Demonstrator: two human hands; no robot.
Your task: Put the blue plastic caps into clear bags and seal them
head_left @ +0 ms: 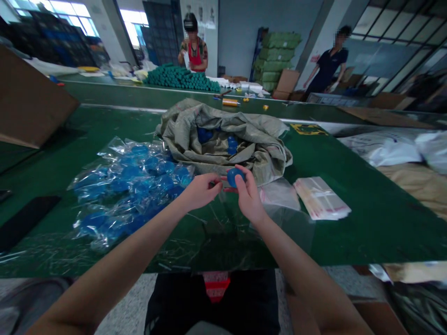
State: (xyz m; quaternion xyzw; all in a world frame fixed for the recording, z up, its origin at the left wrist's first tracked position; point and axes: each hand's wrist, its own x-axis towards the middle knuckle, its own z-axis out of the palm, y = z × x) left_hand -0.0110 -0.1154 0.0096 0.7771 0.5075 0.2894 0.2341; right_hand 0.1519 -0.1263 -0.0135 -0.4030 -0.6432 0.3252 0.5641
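Between the fingers and thumb of my right hand (248, 193) is a round blue ball (235, 177), held up over the table. Close on its left is my left hand (204, 190), fingers curled and thumb pressed against them; whether anything is pinched there is too small to tell. Just beyond both hands lies a grey-green woven sack (272, 158), its mouth rolled open, with more blue pieces (232, 145) inside. Left of my hands is a pile of blue balls in clear plastic bags (131, 179). Flat clear bags (280, 193) lie right of my right hand.
A stack of clear bags (321, 197) lies on the green table (377, 223). At the left are a dark flat object (30, 216) and a cardboard box (31, 97). Across the table, a person in a red apron (197, 56) stands behind green rolls (179, 77); another person (330, 67) stands right.
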